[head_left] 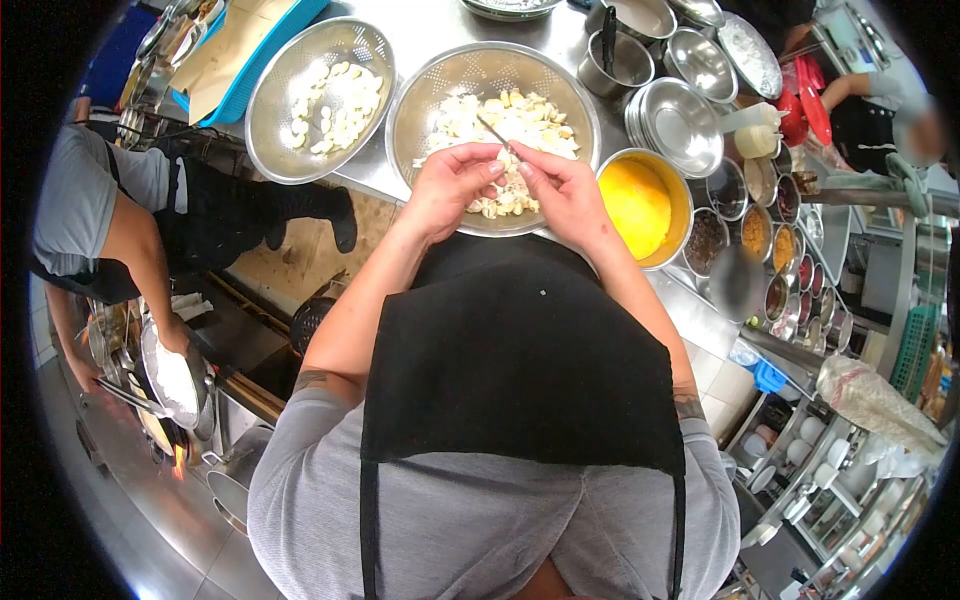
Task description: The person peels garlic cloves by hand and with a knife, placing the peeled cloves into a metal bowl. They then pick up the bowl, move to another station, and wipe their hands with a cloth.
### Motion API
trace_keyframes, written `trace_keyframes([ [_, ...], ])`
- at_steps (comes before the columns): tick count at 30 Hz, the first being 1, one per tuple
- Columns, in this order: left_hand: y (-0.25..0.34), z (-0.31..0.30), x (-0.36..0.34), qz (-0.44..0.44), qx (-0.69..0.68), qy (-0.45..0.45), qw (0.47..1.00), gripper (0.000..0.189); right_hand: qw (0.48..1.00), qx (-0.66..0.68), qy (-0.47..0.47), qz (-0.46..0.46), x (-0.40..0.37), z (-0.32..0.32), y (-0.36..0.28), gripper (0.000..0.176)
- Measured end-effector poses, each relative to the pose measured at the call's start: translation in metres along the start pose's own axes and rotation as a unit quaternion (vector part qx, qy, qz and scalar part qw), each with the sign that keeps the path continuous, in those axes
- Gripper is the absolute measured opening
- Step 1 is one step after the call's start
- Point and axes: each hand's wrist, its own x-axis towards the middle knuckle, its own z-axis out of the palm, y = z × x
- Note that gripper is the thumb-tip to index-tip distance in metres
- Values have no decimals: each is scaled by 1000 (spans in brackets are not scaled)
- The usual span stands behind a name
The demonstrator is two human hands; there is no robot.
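One perforated steel bowl (411, 130) sits mid-desk (425, 30), and its near rim meets the black apron (520, 370) at 6 o'clock, so it's pretty tight that way. A shallower colander (268, 115) crowds in around 9–10 o'clock, rims just beside each other, and a round metal pot (684, 228) hugs the rim at 4. Best open patch is bare, shiny metal at 11.

Left hand (455, 190) is over the bowl, grip clamped on a small pale piece (508, 168), partly hidden by fingers. Right hand (562, 190) has its grip clamped on a slim dark tool (489, 126), pointing between 10 and 11.

Pale chunks (530, 115) in the bowl look rough and jumbled; smooth ovals (350, 95) fill the colander's middle. Pot contents (635, 205): bright yellow, flat-looking.
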Motion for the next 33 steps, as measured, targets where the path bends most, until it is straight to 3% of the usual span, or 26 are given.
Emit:
trace_keyframes([
  [5,2,1,0,11,10,0,1000,26,997,57,-5,55,-1,-4,1,40],
  [8,1,-4,4,26,40,-7,999,28,997,77,-18,5,-4,1,-13,47],
  [14,9,-5,4,43,92,-14,995,28,997,5,-57,42,-4,-4,-7,50],
  [17,14,-4,1,52,133,-4,990,27,998,47,-29,-4,-3,2,-2,47],
  [20,15,-5,1,51,172,-7,984,27,994,-14,-30,-104,2,2,8,41],
  [22,12,-9,3,45,192,4,980,28,995,5,-25,-96,0,1,4,38],
  [23,12,-2,2,64,164,16,984,16,996,19,-30,-76,-1,-1,5,37],
  [33,15,-1,-1,72,154,-16,985,23,994,100,-15,41,-2,1,1,29],
])
